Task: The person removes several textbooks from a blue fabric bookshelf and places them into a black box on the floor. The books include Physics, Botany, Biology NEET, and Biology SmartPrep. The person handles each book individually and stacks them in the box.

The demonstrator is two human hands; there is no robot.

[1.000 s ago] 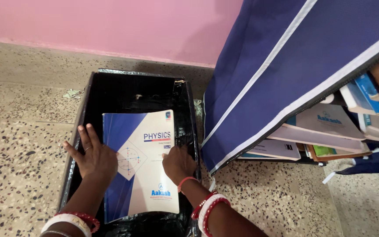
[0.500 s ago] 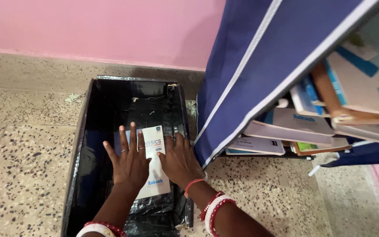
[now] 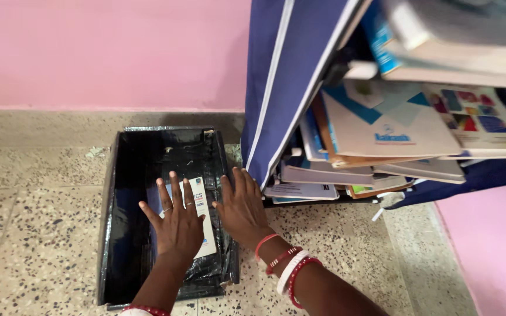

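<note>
At the bottom edge of the frame, two forearms enter, the right wrist ringed with red and white bangles [image 3: 285, 270], the left arm's bangles cut off by the border. Just above, inside a black-lined box [image 3: 110, 234] on the speckled floor [image 3: 24, 246], the left hand [image 3: 177, 225] lies flat with fingers spread on a blue-and-white book [image 3: 200, 205], most of whose cover it hides. The right hand [image 3: 242, 208], also flat and spread, rests at the box's right wall, beside the book; whether it touches the book cannot be told. Right of centre, a dark blue fabric flap [image 3: 276, 82] hangs before shelves of stacked books [image 3: 382, 129], their far ends cut off. Beyond, a pink wall [image 3: 101, 52] fills the upper left.
</note>
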